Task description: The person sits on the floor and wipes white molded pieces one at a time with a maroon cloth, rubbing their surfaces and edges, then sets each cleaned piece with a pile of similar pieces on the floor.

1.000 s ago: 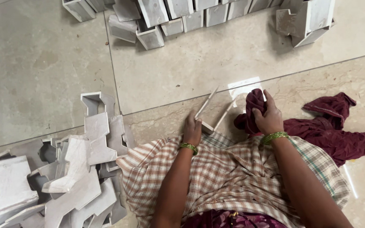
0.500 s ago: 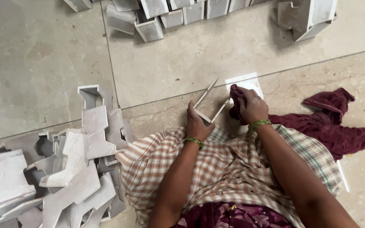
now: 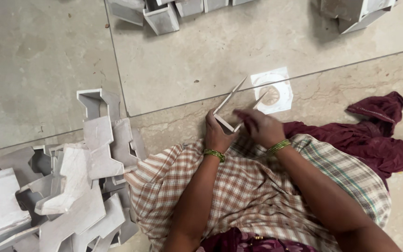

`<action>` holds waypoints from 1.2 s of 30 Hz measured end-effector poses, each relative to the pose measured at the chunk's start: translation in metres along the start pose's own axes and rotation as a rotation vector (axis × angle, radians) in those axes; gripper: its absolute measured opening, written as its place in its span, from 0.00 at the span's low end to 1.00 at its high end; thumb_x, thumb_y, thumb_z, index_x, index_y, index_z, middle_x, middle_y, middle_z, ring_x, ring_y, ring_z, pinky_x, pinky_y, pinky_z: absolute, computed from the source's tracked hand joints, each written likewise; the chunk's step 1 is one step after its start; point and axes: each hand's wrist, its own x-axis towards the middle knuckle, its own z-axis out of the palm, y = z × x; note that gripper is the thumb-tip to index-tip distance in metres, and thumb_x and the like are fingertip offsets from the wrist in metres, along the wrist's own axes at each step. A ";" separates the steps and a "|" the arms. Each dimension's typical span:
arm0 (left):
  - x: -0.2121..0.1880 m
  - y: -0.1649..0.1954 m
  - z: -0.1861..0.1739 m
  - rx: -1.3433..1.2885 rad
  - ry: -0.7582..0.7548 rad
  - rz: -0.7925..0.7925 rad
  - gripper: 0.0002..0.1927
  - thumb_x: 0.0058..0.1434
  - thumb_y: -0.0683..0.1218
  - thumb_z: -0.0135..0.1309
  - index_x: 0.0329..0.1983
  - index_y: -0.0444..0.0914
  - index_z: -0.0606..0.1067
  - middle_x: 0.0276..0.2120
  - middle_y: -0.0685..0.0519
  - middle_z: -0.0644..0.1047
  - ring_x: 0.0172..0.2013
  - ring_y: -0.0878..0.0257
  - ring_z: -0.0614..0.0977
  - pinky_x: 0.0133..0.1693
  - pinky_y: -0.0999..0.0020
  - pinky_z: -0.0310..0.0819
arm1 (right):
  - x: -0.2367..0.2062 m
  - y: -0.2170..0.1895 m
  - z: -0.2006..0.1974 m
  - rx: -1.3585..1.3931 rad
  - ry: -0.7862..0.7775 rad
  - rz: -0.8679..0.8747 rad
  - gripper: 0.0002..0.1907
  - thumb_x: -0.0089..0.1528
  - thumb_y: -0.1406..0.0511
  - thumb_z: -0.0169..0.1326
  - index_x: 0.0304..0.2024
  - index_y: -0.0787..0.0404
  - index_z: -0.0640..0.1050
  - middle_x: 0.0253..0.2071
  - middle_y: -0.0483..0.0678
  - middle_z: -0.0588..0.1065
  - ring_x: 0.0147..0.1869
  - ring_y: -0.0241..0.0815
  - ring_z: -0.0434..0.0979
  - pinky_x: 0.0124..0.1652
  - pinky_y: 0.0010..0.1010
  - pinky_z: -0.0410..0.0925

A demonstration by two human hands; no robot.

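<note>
Left hand [image 3: 218, 136] closed around base of grey folded channel piece [image 3: 232, 106], holds it upright over checked cloth [image 3: 257, 186] on lap, above floor drain [image 3: 272, 94]

Right hand [image 3: 260, 127] blurred, fingers loosely bent, touches piece near its right flap; cannot tell if it grips anything

Step in hand, by my judgement: shaping or checking 1 piece between both hands

Next move probably needs firm left hold while right hand presses flap, then free place on floor

Pile of same grey pieces [image 3: 66, 186] at left; maroon rag [image 3: 378, 135] at right
</note>
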 end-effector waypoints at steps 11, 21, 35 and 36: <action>0.000 0.004 0.001 -0.013 0.028 0.065 0.58 0.38 0.47 0.76 0.69 0.39 0.53 0.62 0.36 0.65 0.61 0.38 0.70 0.61 0.51 0.68 | 0.002 0.023 0.008 0.055 -0.026 0.170 0.20 0.64 0.64 0.53 0.60 0.45 0.76 0.47 0.50 0.81 0.42 0.55 0.83 0.41 0.45 0.76; 0.003 0.003 -0.001 -0.004 0.009 0.068 0.58 0.38 0.48 0.77 0.68 0.38 0.53 0.62 0.37 0.65 0.61 0.39 0.69 0.59 0.51 0.69 | 0.006 0.021 -0.005 0.020 0.042 0.114 0.18 0.67 0.66 0.52 0.59 0.48 0.78 0.50 0.51 0.81 0.45 0.54 0.83 0.43 0.42 0.75; 0.006 -0.007 0.006 -0.044 0.016 0.137 0.59 0.35 0.46 0.76 0.68 0.39 0.54 0.61 0.36 0.65 0.61 0.38 0.70 0.60 0.50 0.68 | 0.019 0.043 -0.016 -0.017 0.192 0.303 0.16 0.68 0.68 0.53 0.58 0.57 0.80 0.53 0.54 0.80 0.54 0.56 0.80 0.52 0.43 0.71; 0.006 -0.007 0.005 -0.049 0.003 0.134 0.59 0.35 0.46 0.76 0.68 0.39 0.54 0.61 0.36 0.65 0.61 0.38 0.69 0.60 0.50 0.68 | 0.018 0.041 -0.015 0.030 0.162 0.295 0.16 0.67 0.67 0.52 0.58 0.56 0.80 0.52 0.54 0.80 0.54 0.55 0.80 0.52 0.42 0.71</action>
